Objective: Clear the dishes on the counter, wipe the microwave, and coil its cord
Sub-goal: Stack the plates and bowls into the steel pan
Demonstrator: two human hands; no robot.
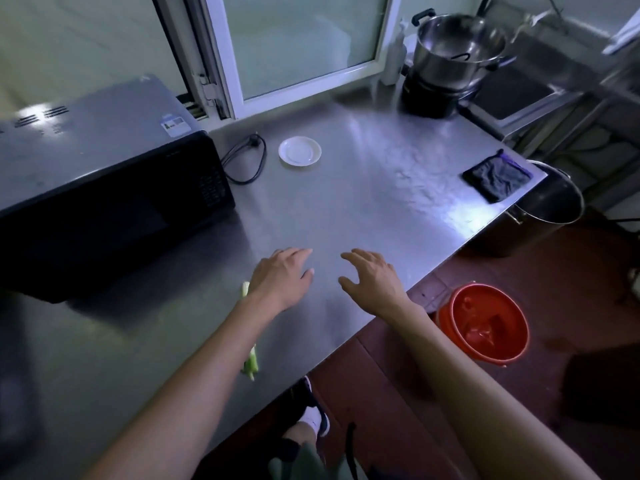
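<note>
left hand point(282, 277) spread, empty, near counter point(346, 209) front edge | right hand point(372, 277) same | saucer point(300, 151) toward back edge | microwave point(104, 188) left, cut off | cord point(247, 161) partly hidden | green stalk point(250, 363) under left forearm

White saucer point(300, 151) empty, upright, mid-counter near window. Black microwave point(104, 188) at left, door shut. Its black cord point(246, 161) lies loosely looped, unplugged, between them.

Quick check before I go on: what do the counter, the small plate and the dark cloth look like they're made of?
Counter: brushed stainless steel by the look, grey with streaky window glare.
Small plate: glossy white, probably glazed ceramic; melamine can't be ruled out.
Dark cloth: soft woven or knitted fabric, matte and wrinkled, with a hanging loop at one corner.
</note>
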